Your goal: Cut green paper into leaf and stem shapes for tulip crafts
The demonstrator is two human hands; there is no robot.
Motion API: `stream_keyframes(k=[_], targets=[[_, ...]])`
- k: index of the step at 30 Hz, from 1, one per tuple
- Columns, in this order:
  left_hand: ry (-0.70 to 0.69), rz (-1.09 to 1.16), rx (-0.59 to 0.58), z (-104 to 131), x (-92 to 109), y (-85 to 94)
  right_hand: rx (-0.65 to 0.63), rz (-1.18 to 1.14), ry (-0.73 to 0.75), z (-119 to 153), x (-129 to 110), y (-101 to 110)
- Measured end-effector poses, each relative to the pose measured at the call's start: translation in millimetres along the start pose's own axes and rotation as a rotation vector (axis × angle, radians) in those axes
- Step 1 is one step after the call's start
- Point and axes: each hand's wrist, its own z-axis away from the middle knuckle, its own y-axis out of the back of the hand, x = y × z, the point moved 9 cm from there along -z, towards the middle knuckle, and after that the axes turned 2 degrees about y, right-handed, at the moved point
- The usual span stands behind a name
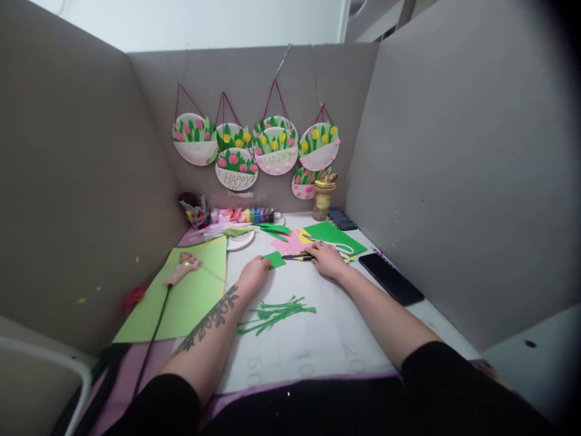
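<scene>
My left hand (255, 274) is closed on a small piece of green paper (275, 261) just above the white tabletop mat. My right hand (327, 259) has its fingers curled over a pair of scissors (345, 248) with white handles. The scissors' blades point left across pink paper (289, 243) and a bit of yellow paper. Beside the right fingertips lies a black-and-yellow craft knife (297, 257). Thin green paper strips (281, 312) lie in a loose pile between my forearms. Behind my right hand is a larger green sheet (338, 233).
Light green sheets (195, 303) carry a corded pink glue gun (185, 269) on the left. A black phone (391, 280) lies at right. Green paper leaves (275, 230), a white plate (240, 240) and a row of colored supplies (254, 215) stand further back. Decorated plates (276, 151) hang on the grey partition.
</scene>
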Motion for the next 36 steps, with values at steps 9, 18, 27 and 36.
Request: stream_keyframes(k=[9, 18, 27, 36], targets=[[-0.021, 0.001, -0.12, -1, 4, -13.1, -0.061, 0.002, -0.003, 1, 1, -2], [0.092, 0.073, -0.141, 0, 3, -8.8, -0.112, 0.029, -0.023, 5, 1, 0], [0.174, 0.197, -0.111, -3, -6, -9.2, -0.124, 0.033, 0.003, 6, 1, 3], [0.143, 0.174, -0.088, -3, -3, -7.0, -0.116, 0.05, 0.0, 7, 1, 2]])
